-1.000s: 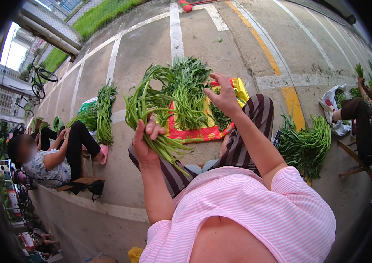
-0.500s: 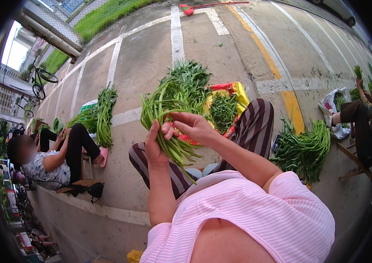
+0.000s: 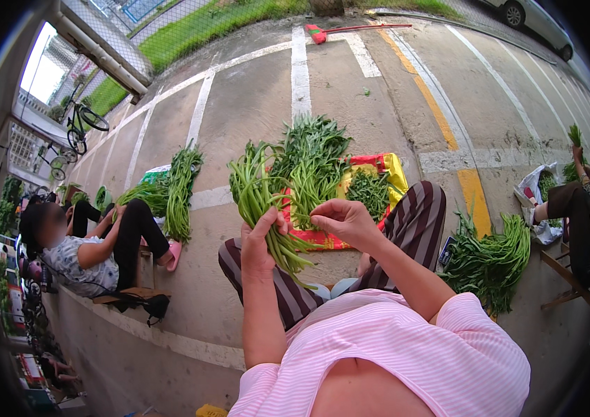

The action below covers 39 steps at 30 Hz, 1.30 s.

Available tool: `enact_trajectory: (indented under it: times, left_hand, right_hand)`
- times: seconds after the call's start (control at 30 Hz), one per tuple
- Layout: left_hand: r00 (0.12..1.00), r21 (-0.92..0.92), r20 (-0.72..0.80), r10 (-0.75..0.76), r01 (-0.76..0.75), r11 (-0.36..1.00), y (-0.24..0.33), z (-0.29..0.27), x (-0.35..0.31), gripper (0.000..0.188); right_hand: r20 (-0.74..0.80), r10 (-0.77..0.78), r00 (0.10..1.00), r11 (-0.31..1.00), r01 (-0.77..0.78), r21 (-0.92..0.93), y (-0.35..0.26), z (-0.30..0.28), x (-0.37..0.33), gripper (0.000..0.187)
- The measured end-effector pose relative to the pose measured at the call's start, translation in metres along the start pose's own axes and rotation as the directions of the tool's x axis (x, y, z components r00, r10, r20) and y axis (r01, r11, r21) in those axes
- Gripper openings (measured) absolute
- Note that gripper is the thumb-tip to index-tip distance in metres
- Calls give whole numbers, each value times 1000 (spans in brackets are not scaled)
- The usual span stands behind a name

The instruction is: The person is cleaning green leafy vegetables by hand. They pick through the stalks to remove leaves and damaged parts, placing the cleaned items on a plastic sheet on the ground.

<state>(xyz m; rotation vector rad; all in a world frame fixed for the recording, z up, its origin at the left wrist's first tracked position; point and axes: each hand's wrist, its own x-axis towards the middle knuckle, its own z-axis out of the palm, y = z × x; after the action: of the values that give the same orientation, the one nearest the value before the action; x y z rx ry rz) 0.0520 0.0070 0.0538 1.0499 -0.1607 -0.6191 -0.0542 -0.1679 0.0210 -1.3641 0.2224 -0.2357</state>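
My left hand [image 3: 259, 249] is wrapped round a bunch of long-stemmed water spinach [image 3: 256, 184], its pale green stems hanging down past my palm. To its right, my right hand [image 3: 347, 224] is apart from the bunch, thumb and fingers pinched together. Whatever is between those fingertips is too small to make out. Just beyond both hands lies a large pile of water spinach [image 3: 316, 149]. Beside that pile, a heap of short leafy pieces [image 3: 368, 196] rests on a red and yellow plastic sack [image 3: 397, 182].
Another heap of water spinach [image 3: 493, 260] lies to the right of my knee. At left a seated person [image 3: 90, 250] handles greens next to a further pile [image 3: 182, 187]. A second person sits at far right by a white bag [image 3: 527, 187]. A red broom [image 3: 317, 33] lies farther off.
My right hand has drawn away from the bunch toward the right, and its fingers have come together in a pinch. My left hand keeps its hold. The whole view has shifted slightly.
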Motion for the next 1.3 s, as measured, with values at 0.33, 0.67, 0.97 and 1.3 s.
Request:
enact_trajectory:
  times: [0.33, 0.67, 0.97, 1.3]
  left_hand:
    - [999, -88, 41, 31, -28, 996, 8, -3, -1, 28]
    - [995, -40, -56, 88, -90, 995, 7, -1, 2, 28]
    - [986, -96, -111, 123, -134, 986, 3, -17, 8, 26]
    - [998, -193, -2, 68, -67, 979, 7, -9, 0, 37]
  right_hand:
    - [38, -133, 990, 961, 139, -238, 2, -3, -1, 18]
    - [278, 337, 900, 785, -431, 444, -1, -17, 12, 25]
    - [138, 196, 971, 980, -197, -12, 10, -11, 4, 24]
    - [-3, 145, 989, 984, -144, 106, 18, 2, 20, 9]
